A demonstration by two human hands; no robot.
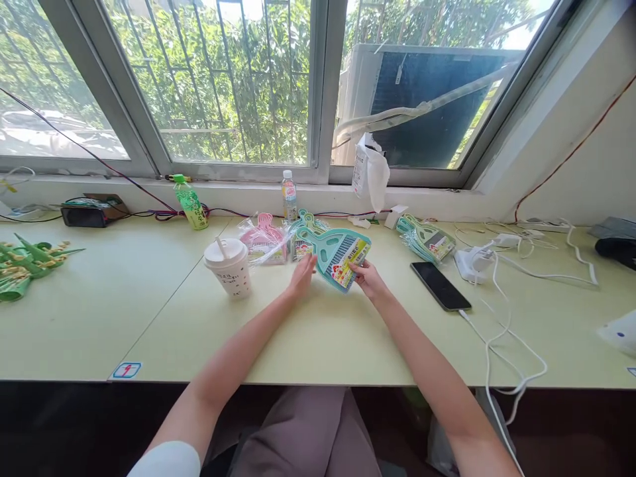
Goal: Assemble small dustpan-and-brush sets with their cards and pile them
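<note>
A teal mini dustpan-and-brush set point(328, 255) with a yellow printed label is held tilted above the table in front of me. My right hand point(370, 279) pinches its lower right edge, thumb over the label. At its left side, my left hand point(302, 277) has its fingers stretched out beside the pan; whether they touch it I cannot tell. Just behind lie a pink dustpan set point(263, 237) in clear plastic and more teal sets point(307, 217), partly hidden. To the right rests a stack of similar teal sets point(428, 240).
A lidded white cup point(229, 268) stands left of my left hand. Behind are a green bottle point(191, 204) and a small drink bottle point(289, 195). A phone point(440, 286), a power strip point(472, 265) and loose white cables point(507, 331) lie right. Green plastic pieces point(30, 265) sit far left.
</note>
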